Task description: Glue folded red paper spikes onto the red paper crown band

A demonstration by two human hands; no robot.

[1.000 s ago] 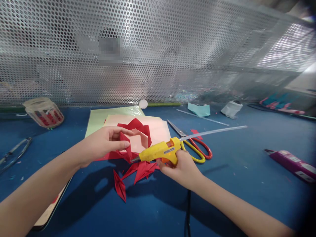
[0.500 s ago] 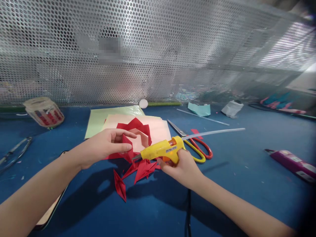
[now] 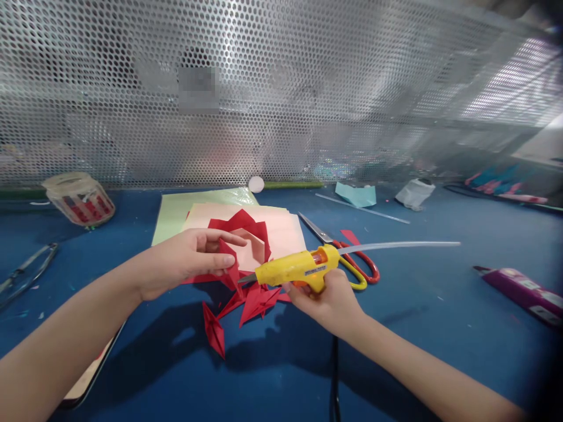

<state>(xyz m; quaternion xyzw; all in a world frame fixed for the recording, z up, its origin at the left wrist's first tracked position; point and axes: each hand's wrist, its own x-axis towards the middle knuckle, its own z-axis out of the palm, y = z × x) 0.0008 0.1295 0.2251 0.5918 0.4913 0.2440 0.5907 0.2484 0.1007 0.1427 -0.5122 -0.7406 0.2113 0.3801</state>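
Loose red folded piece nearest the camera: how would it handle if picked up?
The red folded piece looks like thin paper, so it is probably very light and apt to slide when nudged. Its creases may stiffen it a little, though a hard pinch could crush it.

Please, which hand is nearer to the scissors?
Right. The right hand is close by, on the near side of the scissors; the left hand is farther away, to their left.

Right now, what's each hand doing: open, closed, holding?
Left hand: closed, pinching a pointed, folded red paper piece between thumb and fingers.
Right hand: closed, gripping a yellow plastic glue gun by its handle.
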